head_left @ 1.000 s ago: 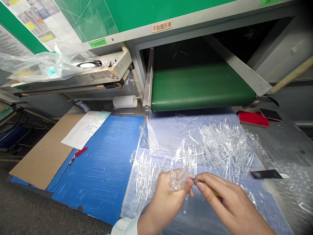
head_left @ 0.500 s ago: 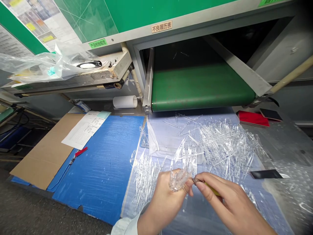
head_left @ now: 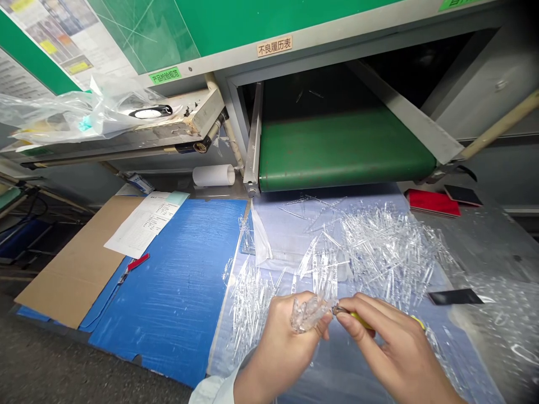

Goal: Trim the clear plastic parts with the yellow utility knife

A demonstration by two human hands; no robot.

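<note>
My left hand is shut on a clump of clear moulded plastic parts, which sticks out past the fingers. My right hand grips a yellow-handled cutter, and its metal tip sits against the end of the clump. Part of the tool is hidden inside my fingers. Below and behind the hands, loose clear plastic pieces lie in a large heap and a smaller heap on a pale blue sheet.
A green conveyor belt runs overhead under a steel frame. To the left lie a blue corrugated board, cardboard and a printed sheet. Bubble wrap lies at right, and a red folder lies beyond the heap.
Both hands have shifted slightly, showing more of the yellow handle beyond my right hand. The whole view has moved a little to the left.
</note>
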